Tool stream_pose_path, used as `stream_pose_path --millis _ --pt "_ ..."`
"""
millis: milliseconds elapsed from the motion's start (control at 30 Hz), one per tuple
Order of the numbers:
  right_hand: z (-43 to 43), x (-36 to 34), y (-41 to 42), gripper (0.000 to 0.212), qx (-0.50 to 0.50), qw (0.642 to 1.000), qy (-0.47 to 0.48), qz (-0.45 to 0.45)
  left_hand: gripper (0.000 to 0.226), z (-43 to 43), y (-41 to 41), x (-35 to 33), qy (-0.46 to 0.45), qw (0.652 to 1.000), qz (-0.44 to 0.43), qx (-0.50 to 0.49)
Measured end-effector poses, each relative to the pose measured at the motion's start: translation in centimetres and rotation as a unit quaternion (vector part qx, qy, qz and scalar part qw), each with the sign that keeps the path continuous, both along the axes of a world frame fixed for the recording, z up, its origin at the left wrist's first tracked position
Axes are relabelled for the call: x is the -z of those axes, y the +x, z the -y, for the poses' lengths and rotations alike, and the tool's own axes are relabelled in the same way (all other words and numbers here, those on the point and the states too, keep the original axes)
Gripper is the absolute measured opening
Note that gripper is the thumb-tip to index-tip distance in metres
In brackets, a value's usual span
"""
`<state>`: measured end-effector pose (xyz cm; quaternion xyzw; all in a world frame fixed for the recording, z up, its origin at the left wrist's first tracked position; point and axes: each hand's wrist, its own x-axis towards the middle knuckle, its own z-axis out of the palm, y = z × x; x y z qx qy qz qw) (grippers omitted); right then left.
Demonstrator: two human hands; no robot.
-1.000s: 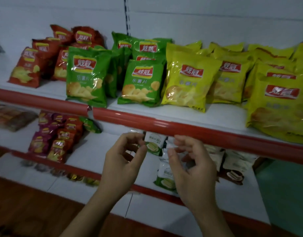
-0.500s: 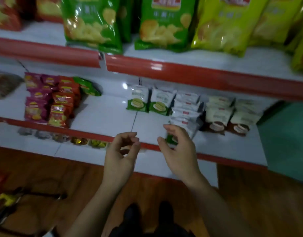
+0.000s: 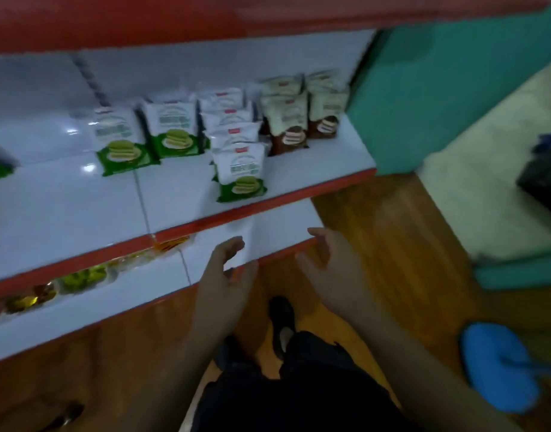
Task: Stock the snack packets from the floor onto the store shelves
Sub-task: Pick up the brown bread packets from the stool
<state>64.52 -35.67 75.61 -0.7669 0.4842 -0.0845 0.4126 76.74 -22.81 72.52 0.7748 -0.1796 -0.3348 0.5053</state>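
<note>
White-and-green snack packets (image 3: pixel 240 173) lie in rows on the middle white shelf (image 3: pixel 65 207), with brown-and-cream packets (image 3: pixel 289 126) to their right. My left hand (image 3: pixel 226 275) hovers in front of the lowest shelf's red edge, fingers apart and empty. My right hand (image 3: pixel 328 266) is beside it over the wooden floor, fingers spread, holding nothing. Both hands are below and in front of the packets, touching none. The picture is blurred.
The lowest shelf (image 3: pixel 268 235) carries small yellow and gold sweets (image 3: pixel 81 277) at the left. A green wall (image 3: pixel 439 88) stands to the right. A blue round object (image 3: pixel 498 369) and a dark bag (image 3: pixel 545 176) lie on the floor. My feet are below.
The view has tipped down and to the right, away from the chip bags. My hands dropped from the middle shelf, the right one left the green packet, and both opened.
</note>
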Motion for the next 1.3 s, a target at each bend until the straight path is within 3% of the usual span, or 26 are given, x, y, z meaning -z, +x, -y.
stream_pose_path --millis 100,233,500,633,767,967,1300 --pt "-0.4 0.4 -3.9 0.03 0.048 0.998 -0.013 -0.025 0.04 1.4 -2.3 0.0 0.02 0.991 -0.006 0.129" --pt "-1.1 1.2 -7.9 0.051 0.12 0.991 -0.023 -0.056 0.043 3.0 -4.7 0.5 0.037 0.974 -0.04 0.221" --pt "-1.0 3.2 -18.6 0.054 0.268 0.962 0.005 -0.047 0.036 8.4 -12.4 -0.1 0.069 0.941 -0.024 0.332" --pt "-1.6 5.0 -25.3 0.056 0.341 0.939 0.045 -0.02 0.037 11.6 -19.6 0.1 0.088 0.908 -0.009 0.409" --pt "-2.1 6.4 -33.4 0.057 0.42 0.905 0.068 0.003 0.042 14.4 -28.8 0.1 0.095 0.853 0.011 0.512" --pt "-4.0 7.4 -44.4 0.056 0.542 0.835 0.087 0.025 0.046 17.4 -41.4 0.0 0.106 0.769 0.055 0.627" --pt "-7.8 6.6 -53.7 0.05 0.745 0.662 0.061 0.049 0.047 20.3 -55.5 1.4 0.095 0.647 0.055 0.754"
